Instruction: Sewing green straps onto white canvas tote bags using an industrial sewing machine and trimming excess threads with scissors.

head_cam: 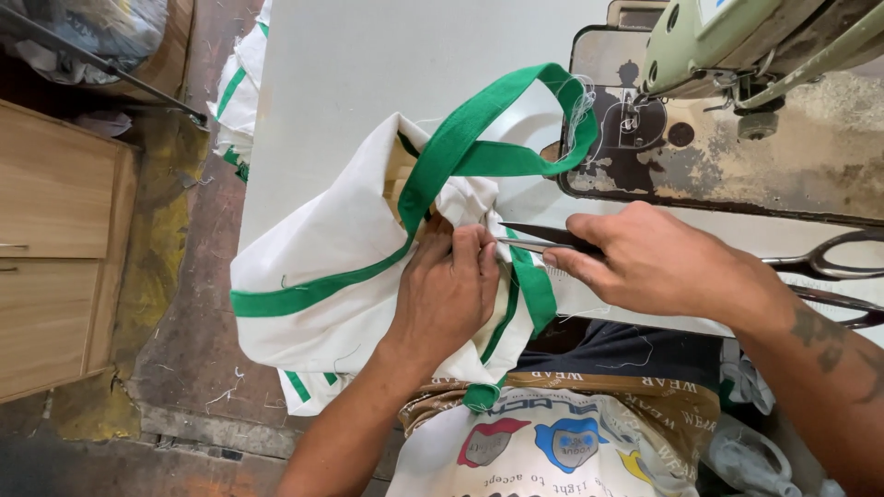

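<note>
The left hand (451,285) pinches the white cloth bag (322,267) at its green-trimmed edge, grip pressed together on the fabric, near the front of the white tabletop (350,64). The right hand (645,262) closes its grip on small snips (539,237) (blades pointing left, touching the cloth), with large scissors (829,267) just right and a sewing machine (737,55) far right.
</note>
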